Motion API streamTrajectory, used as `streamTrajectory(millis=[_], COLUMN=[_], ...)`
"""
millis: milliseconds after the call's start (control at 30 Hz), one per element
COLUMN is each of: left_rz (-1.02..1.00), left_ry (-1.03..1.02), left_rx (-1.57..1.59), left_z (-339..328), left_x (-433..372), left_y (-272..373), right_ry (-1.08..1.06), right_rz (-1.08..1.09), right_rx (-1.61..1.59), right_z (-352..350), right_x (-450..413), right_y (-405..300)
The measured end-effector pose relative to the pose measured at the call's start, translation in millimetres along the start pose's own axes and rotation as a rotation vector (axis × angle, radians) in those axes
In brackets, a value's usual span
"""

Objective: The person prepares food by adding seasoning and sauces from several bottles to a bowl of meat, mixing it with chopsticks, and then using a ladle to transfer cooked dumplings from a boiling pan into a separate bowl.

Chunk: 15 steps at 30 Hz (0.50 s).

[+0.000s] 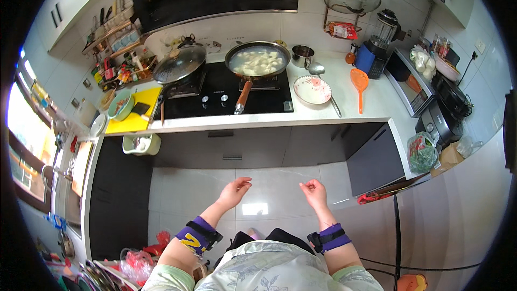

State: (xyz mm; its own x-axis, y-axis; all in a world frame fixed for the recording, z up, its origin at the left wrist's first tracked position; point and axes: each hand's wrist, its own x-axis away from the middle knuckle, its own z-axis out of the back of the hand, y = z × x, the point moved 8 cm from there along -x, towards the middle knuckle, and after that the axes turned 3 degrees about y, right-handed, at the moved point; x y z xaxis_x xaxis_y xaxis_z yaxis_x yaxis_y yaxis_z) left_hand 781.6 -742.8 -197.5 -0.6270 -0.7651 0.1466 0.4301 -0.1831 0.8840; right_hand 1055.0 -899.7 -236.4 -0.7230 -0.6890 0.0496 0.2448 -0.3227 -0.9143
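My left hand and my right hand hang in the air over the floor, in front of the counter. Neither holds anything; their fingers are loosely bent. Ahead of them, a frying pan sits on the black gas hob. Its wooden handle points towards me. Pale lumps of food, probably dumplings, lie in cloudy liquid inside it. To its left stands a wok under a glass lid. A bowl with a floral pattern rests right of the hob, beside a metal ladle.
An orange slotted turner, steel pot and blender occupy the right counter. On the left, a green bowl sits on a yellow cutting board. A small bin hangs below the counter edge. The fridge stands at right.
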Motion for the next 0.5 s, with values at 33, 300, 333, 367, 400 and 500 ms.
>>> streamTrajectory(millis=[33,300,333,367,400,500], left_rz=[-0.006,0.01,0.027,0.045,0.03,0.056], left_ry=[0.043,0.387,0.432,0.478,0.531,0.551], left_rx=[0.056,0.393,0.405,0.415,0.404,0.409], left_z=[14,89,97,105,114,126], left_x=[-17,-144,-159,-171,-180,-201], left_y=[2,12,12,10,8,22], right_ry=[-0.003,0.057,0.143,0.228,0.227,0.349], right_rz=[0.012,-0.058,0.09,0.238,0.192,0.385], right_rx=[0.035,0.029,0.084,0.138,0.212,0.472], right_z=[-3,24,35,45,49,66], right_x=[-16,-185,-211,-236,-263,-330], right_y=[-6,17,7,-4,-11,-14])
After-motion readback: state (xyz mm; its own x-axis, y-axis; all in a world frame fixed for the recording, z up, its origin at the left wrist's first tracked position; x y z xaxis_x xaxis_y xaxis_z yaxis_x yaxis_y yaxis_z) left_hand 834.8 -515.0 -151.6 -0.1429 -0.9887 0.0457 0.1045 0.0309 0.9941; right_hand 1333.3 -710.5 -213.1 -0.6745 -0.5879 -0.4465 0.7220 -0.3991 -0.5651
